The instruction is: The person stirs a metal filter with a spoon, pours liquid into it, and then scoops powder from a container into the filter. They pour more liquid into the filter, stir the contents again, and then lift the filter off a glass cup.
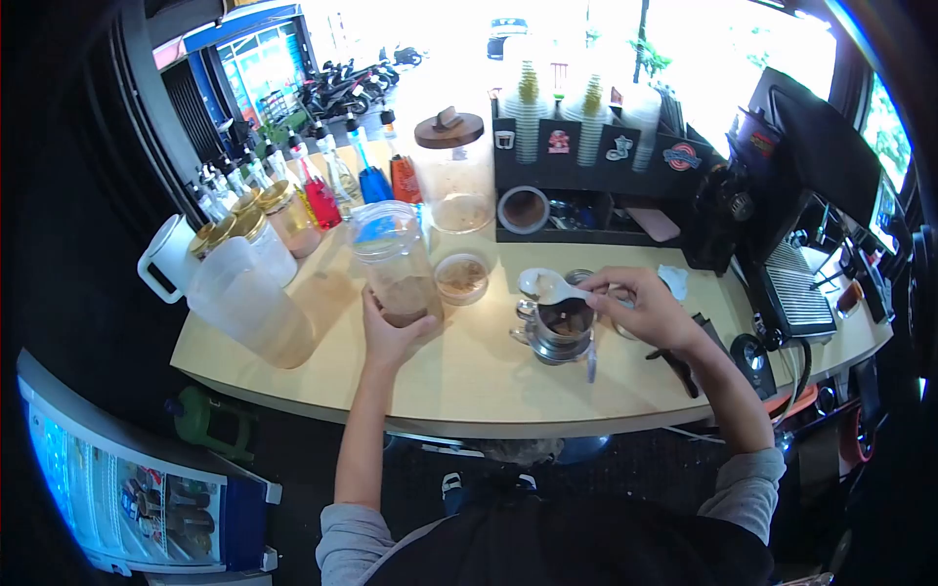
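Note:
My left hand (391,337) is wrapped round the lower part of a clear jar (396,259) with brown powder in its bottom. Between finger and thumb, my right hand (640,305) holds a white plastic scoop (549,288) over a shiny metal cup (559,350). Dark brown contents show inside the cup; what the scoop carries is too small to make out. A spoon handle (591,366) stands at the cup's right side. Right of the jar sits a shallow round dish or lid (461,279) holding brown powder.
Coloured syrup bottles (371,181), lidded jars (288,220), a white pitcher (171,256) and a translucent jug (244,298) line the left. A wood-lidded canister (454,176) and a black cup organizer (586,181) stand behind. An espresso machine (796,264) is on the right.

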`<state>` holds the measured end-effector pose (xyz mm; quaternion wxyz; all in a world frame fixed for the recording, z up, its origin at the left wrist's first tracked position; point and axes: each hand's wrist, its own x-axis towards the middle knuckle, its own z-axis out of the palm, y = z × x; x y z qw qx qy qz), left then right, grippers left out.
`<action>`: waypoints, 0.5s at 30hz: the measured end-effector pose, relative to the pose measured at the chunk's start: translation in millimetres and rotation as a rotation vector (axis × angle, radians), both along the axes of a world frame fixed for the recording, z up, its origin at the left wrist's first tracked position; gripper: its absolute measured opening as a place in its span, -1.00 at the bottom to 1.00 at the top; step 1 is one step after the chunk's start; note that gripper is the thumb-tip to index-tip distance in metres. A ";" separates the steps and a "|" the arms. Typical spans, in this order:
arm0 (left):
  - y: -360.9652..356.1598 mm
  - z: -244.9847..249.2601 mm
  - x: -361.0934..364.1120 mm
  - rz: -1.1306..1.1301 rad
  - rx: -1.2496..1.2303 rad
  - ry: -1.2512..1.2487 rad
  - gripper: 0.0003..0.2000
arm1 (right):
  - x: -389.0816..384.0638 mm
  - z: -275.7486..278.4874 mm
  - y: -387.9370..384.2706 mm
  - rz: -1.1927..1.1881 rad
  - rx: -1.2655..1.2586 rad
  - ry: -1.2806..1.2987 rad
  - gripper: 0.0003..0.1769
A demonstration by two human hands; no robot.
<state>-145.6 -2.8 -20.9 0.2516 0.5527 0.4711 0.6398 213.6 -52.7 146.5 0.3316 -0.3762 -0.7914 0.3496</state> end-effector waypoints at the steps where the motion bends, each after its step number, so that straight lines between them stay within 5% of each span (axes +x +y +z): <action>1: -0.5 -0.5 -0.5 0.010 0.004 0.003 -0.01 | -10.2 8.4 6.0 0.010 0.004 0.003 -0.77; 8: -5.9 6.1 -2.5 0.040 -0.008 0.090 0.07 | -109.6 72.0 67.7 0.100 0.340 -0.096 -0.73; 15: -3.1 1.5 -5.6 0.043 0.017 0.164 0.07 | -213.0 109.4 88.4 0.179 0.445 -0.815 -0.77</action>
